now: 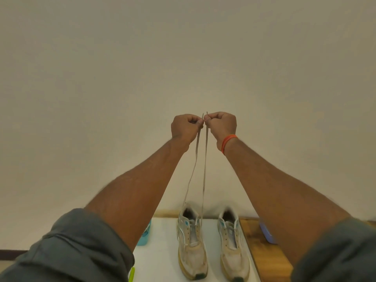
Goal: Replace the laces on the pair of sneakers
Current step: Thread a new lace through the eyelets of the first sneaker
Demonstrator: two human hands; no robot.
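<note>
Lace [204, 169] in grey is pulled up high in two strands, and both its ends are level with each other near the centre of the view. The left hand [186, 128] pinches one end between thumb and curled fingers, and the right hand [221, 125] pinches the other end in the same way; the two hands almost touch. An orange wristband [227, 142] sits on the right wrist.

The strands run down toward 6 o'clock and enter the left sneaker [192, 245], near its upper eyelets, as far as I can tell. The right sneaker [234, 249] stands just beside it, toward 3 o'clock, and seems to have no lace; its eyelets look bare. Both shoes stand on a white mat [160, 261] with their toes toward the person. A wooden table [264, 255] shows at 4 o'clock, with a blue object [267, 234] on it, and a turquoise object [144, 237] lies at 8 o'clock, partly hidden by the left arm.

I judge that the step in hand is to make the two ends equal in length, or to draw the lace out of the shoe; the view does not decide which. To do it well, the hands should keep the tips side by side and pull straight up with even tension, so that no strand slips. If one strand hangs looser, as the left one seems to, feed the slack through the eyelets. The sneaker is light and may lift or tip, so pull gently.
</note>
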